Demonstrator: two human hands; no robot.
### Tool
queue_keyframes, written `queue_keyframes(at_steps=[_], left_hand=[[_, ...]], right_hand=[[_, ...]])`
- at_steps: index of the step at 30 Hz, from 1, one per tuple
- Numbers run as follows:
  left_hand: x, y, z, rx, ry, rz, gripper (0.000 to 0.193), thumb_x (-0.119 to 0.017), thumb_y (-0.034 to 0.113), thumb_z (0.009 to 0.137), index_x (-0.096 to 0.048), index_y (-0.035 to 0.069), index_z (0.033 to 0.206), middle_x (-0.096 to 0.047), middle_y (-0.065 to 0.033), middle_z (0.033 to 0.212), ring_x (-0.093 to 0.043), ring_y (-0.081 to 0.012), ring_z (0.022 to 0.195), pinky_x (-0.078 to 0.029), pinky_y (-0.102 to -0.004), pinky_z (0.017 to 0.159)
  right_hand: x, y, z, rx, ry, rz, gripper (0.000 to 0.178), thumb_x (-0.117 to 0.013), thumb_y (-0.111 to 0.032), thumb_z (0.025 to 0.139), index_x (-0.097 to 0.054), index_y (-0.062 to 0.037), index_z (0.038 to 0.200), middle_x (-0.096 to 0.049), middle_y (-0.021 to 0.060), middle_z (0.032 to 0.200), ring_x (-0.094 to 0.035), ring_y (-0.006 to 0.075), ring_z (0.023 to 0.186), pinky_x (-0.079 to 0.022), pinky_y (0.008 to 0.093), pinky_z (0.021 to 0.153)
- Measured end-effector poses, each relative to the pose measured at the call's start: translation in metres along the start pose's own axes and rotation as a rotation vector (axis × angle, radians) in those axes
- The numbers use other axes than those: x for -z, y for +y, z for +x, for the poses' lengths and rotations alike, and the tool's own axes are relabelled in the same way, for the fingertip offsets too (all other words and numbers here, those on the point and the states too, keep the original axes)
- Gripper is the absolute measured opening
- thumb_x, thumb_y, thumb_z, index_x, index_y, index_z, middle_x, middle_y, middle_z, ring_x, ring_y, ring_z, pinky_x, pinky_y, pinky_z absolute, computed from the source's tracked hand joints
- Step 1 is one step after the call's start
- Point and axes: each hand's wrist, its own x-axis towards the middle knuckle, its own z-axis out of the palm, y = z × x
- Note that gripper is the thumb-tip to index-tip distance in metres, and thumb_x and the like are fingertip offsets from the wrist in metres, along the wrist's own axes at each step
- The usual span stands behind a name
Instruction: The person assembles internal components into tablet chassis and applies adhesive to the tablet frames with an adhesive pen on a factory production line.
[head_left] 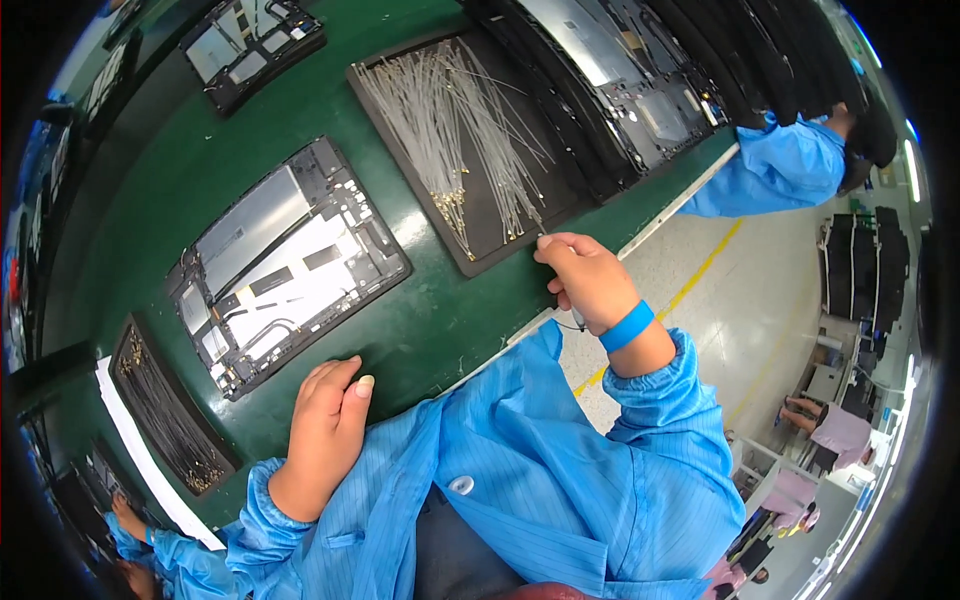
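At the near right corner of a dark foam tray (470, 268), my right hand (592, 287) pinches the end of a thin grey cable (541, 226) between thumb and forefinger. Many such grey cables (430, 120) with small gold-coloured connector ends lie loosely in that tray. My left hand (325, 425) rests near the table's front edge, holding nothing, its fingers stretched and the thumb apart. Just beyond it, an opened tablet-like device housing (290, 265) lies flat, showing its silver plate, white areas and black frame. A blue band is around my right wrist.
A narrow tray of black cables (165, 410) stands at the left beside a white strip (150, 470). Another open housing (250, 50) lies at the far left. Stacked housings (620, 80) fill the far right. Co-workers' blue sleeves (770, 165) show at right and lower left.
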Motion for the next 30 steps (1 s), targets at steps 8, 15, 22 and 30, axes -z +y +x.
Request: queue_keyframes(at_steps=[8, 15, 22, 30], left_hand=[[0.009, 0.024, -0.004, -0.575, 0.26, 0.378, 0.023, -0.058, 0.014, 0.072, -0.056, 0.004, 0.092, -0.053, -0.0116, 0.095, -0.051, -0.028, 0.085, -0.04, -0.0374, 0.079], [0.012, 0.014, -0.005, -0.565, 0.069, 0.244, 0.026, -0.061, 0.01, 0.065, -0.056, 0.007, 0.09, -0.052, -0.0038, 0.078, -0.052, -0.0186, 0.069, -0.042, -0.0284, 0.057], [0.009, -0.009, 0.033, -0.354, 0.388, 0.458, 0.023, -0.061, 0.002, 0.062, -0.056, 0.004, 0.084, -0.053, -0.0068, 0.074, -0.051, -0.024, 0.069, -0.041, -0.0328, 0.06], [0.006, -0.009, 0.037, -0.268, 0.354, 0.551, 0.018, -0.058, 0.004, 0.065, -0.056, 0.004, 0.083, -0.053, -0.0078, 0.076, -0.051, -0.024, 0.075, -0.038, -0.0341, 0.068]], right_hand=[[-0.033, -0.019, -0.056, 0.898, -0.615, -0.585, 0.015, -0.05, -0.017, 0.076, -0.056, -0.0028, 0.078, -0.057, 0.0139, 0.072, -0.054, 0.0298, 0.071, -0.043, 0.0359, 0.062], [-0.075, -0.023, -0.046, 0.743, -1.036, -0.286, 0.012, -0.05, -0.014, 0.076, -0.055, -0.0038, 0.076, -0.057, 0.0115, 0.071, -0.055, 0.0255, 0.066, -0.044, 0.0309, 0.058], [-0.113, -0.041, -0.028, 0.124, -0.518, 0.232, 0.027, -0.051, -0.024, 0.08, -0.049, -0.0015, 0.094, -0.056, 0.006, 0.074, -0.045, 0.0062, 0.057, -0.039, 0.0189, 0.051], [-0.14, -0.02, -0.01, 0.985, -0.182, 0.249, 0.027, -0.041, -0.024, 0.086, -0.042, 0.0002, 0.098, -0.058, 0.0089, 0.085, -0.049, 0.0083, 0.068, -0.041, 0.0211, 0.062]])
